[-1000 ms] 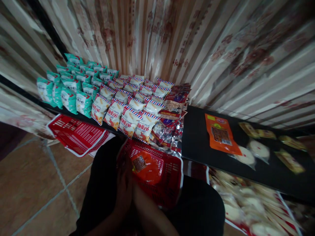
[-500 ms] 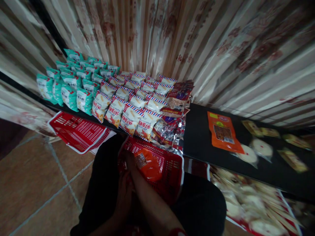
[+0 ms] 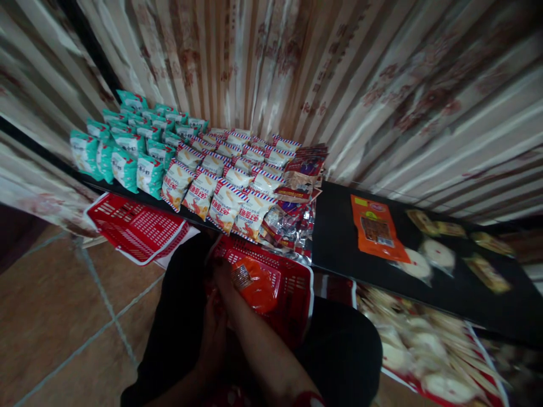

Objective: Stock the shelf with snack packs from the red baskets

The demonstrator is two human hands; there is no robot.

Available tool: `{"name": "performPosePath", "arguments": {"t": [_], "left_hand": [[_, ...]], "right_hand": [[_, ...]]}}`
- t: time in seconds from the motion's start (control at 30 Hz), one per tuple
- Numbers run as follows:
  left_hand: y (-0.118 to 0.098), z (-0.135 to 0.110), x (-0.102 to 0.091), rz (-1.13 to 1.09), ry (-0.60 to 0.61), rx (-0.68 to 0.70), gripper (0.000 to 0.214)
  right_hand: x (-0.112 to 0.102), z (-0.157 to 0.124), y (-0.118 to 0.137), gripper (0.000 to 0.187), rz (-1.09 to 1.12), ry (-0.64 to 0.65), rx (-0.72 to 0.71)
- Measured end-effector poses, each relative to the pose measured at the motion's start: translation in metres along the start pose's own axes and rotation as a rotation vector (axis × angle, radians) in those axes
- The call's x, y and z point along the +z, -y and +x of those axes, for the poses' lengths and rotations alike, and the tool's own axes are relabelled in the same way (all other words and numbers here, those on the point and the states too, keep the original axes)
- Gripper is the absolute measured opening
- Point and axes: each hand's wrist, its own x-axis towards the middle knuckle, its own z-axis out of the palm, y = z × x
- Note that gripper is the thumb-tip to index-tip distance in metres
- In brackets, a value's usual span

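Right hand (image 3: 221,277), lower centre of frame, forearm from the lower right. Fingers in deep shadow; cannot tell whether apart, together or clamped on something.

Left hand (image 3: 213,319), just below it in frame, forearm from the lower left; the two appear to touch. Finger state likewise not legible.

Red basket (image 3: 296,297), one, perforated, white-rimmed, between the knees; right hand at its left end.

Orange packet (image 3: 261,288), one, lying inside that basket, just right of the right hand's fingers. Right hand nearer, left farther off. Long axis seems to run upper left to lower right; near edge cut off by the right forearm, so not certain.

Worktop (image 3: 333,243), black, crossing the frame beyond the basket. Carries: white-and-red bags (image 3: 225,206), centre, in rows; teal bags (image 3: 125,169), left; second orange pouch (image 3: 375,229), right of centre, flat.

Curtain (image 3: 263,68), pleated, floral, across the upper frame.
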Motion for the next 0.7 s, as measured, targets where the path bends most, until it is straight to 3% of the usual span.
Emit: {"name": "performPosePath", "arguments": {"t": [0.13,0.2,0.27,0.43,0.53,0.7], "left_hand": [[0.018,0.004,-0.003,0.103,-0.035,0.027,0.048],[0.026,0.005,-0.003,0.153,-0.044,0.076,0.048],[0.033,0.004,-0.002,0.186,-0.040,0.124,0.049],[0.044,0.001,0.007,0.238,0.003,0.202,0.057],[0.035,0.002,0.013,0.271,0.104,0.216,0.064],[-0.004,0.006,0.018,0.272,0.347,0.341,0.061]], "right_hand": [[-0.032,-0.020,-0.002,0.013,0.031,0.020,0.010],[-0.062,-0.036,0.000,0.009,0.069,0.069,-0.017],[-0.098,-0.057,0.003,0.008,0.167,0.219,-0.079],[-0.175,-0.114,0.016,0.022,0.097,0.279,-0.169],[-0.199,-0.140,0.025,0.026,0.052,0.334,-0.168],[-0.224,-0.166,0.045,0.023,0.169,0.390,-0.155]]}}
